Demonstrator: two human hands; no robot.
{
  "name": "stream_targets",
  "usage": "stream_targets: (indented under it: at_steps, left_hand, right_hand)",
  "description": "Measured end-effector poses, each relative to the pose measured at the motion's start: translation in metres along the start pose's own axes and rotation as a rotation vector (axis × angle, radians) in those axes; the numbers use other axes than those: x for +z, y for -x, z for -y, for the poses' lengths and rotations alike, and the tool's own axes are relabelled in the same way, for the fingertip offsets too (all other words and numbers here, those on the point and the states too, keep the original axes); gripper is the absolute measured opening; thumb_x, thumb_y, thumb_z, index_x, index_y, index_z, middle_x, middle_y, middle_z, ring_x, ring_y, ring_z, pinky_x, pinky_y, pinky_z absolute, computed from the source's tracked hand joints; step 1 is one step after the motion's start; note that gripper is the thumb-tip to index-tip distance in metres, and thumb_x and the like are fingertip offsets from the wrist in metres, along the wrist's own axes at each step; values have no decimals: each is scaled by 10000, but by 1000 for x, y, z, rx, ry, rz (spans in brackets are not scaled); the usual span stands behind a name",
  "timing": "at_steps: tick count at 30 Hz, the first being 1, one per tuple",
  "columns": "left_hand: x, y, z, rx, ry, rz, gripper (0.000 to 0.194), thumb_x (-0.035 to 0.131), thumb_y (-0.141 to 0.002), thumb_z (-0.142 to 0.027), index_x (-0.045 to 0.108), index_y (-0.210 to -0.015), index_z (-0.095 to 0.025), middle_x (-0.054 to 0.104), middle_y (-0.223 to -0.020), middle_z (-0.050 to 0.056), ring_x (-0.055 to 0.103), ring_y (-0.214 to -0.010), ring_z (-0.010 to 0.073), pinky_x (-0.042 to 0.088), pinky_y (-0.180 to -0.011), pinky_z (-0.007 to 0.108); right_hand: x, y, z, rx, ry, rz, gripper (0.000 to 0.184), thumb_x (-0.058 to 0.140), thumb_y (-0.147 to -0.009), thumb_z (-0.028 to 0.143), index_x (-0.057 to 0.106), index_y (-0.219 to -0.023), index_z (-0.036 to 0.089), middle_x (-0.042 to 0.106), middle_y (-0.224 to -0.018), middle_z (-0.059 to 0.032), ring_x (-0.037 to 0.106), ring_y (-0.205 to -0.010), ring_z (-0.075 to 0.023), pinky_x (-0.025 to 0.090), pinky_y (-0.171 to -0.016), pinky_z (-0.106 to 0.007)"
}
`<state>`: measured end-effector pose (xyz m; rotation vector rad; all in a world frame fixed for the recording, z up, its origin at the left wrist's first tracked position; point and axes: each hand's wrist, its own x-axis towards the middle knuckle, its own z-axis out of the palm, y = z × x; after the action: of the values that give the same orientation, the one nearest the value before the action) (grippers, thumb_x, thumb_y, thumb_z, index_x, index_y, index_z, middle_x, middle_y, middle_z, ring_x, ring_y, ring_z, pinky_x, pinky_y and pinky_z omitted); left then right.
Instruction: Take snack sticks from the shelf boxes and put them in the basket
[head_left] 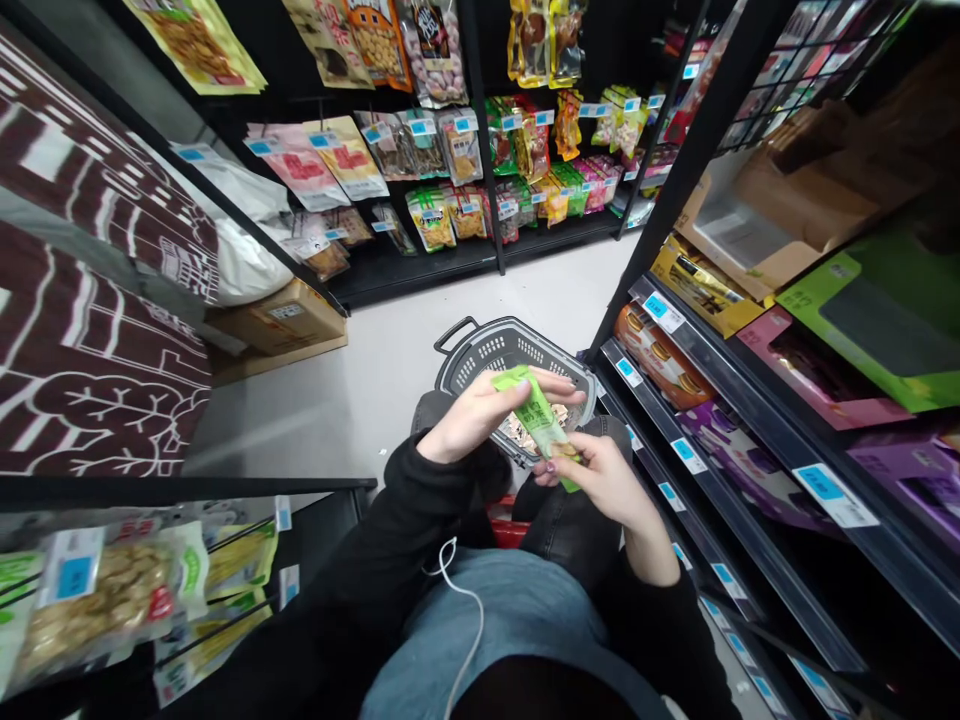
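Green packet [538, 412] in both hands [480, 412], above a gray basket [491, 350]

Basket [474, 362]: on the floor [285, 430], before the person [517, 610], left of the shelf [750, 387]. Packet [536, 418]: above the basket, in the left hand [469, 412] and right hand [600, 478]. Carton [289, 325]: at the floor's left edge, bag [251, 265] on top. Rack [420, 285]: along the floor's far edge. Boxes [810, 365]: on the shelf.
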<state>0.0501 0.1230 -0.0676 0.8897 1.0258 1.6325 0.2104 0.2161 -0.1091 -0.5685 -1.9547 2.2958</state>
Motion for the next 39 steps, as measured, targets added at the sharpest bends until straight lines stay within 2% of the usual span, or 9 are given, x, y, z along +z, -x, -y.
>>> stream_targets:
  at_steps: [6,9,13,17,22,28,32,36,39]
  left_hand:
    - [-24,0,-2,39,55,-180,361,607,-796,-457,721,-944,-149,735,-926,111,654,-996,262,477,-929,409]
    - [-30,1,3,-20,6,-202,341,693,-724,-419,731,-921,-144,735,-920,118,675,-925,251,515,-867,379]
    - [-42,2,20,-218,-290,-270,290,794,-592,-269,745,-846,-138,736,-735,64,679,-642,185,561,-672,305]
    - [-60,5,57,-361,-439,-334,349,802,-559,-284,734,-861,-124,720,-696,41,666,-620,194,561,-648,313]
    - [-93,-10,130,-517,-465,-500,437,749,-618,-409,680,-920,-101,719,-838,72,666,-741,211,552,-718,310]
    - [-103,-60,194,-624,-703,-383,418,716,-641,-339,620,-951,-75,691,-908,164,654,-892,305,513,-738,365]
    - [-93,-77,209,-623,-859,-256,395,698,-620,-295,613,-940,-79,677,-954,208,594,-1044,360,440,-865,408]
    - [-73,-73,211,-568,-877,-58,357,617,-668,-297,616,-971,-109,685,-987,161,616,-999,297,428,-898,377]
    - [-55,-62,202,-519,-847,56,376,578,-689,-300,615,-1023,-132,695,-983,109,631,-961,247,445,-888,331]
  right_hand:
    - [-14,21,-11,-56,-30,-77,267,551,-846,395,640,-909,151,725,-803,-74,701,-675,-190,573,-625,-313]
    - [-24,25,-13,-117,-32,-285,235,615,-799,392,664,-824,163,722,-732,-62,689,-612,-199,571,-594,-325]
    - [-40,13,-23,-199,-29,-649,249,675,-725,414,652,-725,166,683,-601,-32,633,-481,-179,536,-501,-309]
    - [-50,-11,-36,-216,-51,-857,310,626,-737,446,619,-834,152,675,-630,-34,644,-531,-177,534,-540,-310]
    - [-57,-22,-49,-190,-14,-823,317,601,-748,428,618,-876,138,697,-756,-75,651,-603,-156,531,-594,-287]
    - [-76,-1,-57,-212,23,-877,287,557,-789,422,628,-844,149,683,-722,-59,635,-603,-153,528,-629,-293]
    - [-108,15,-24,-227,276,-941,272,495,-838,388,611,-898,149,680,-767,-71,636,-652,-171,524,-669,-319]
    - [-152,-1,52,-387,1099,-1094,249,462,-861,281,612,-994,133,653,-1009,-133,573,-961,-239,446,-881,-406]
    - [-179,-35,110,-379,1686,-1058,297,494,-836,222,594,-1079,85,602,-1132,-174,438,-1164,-295,308,-1015,-470]
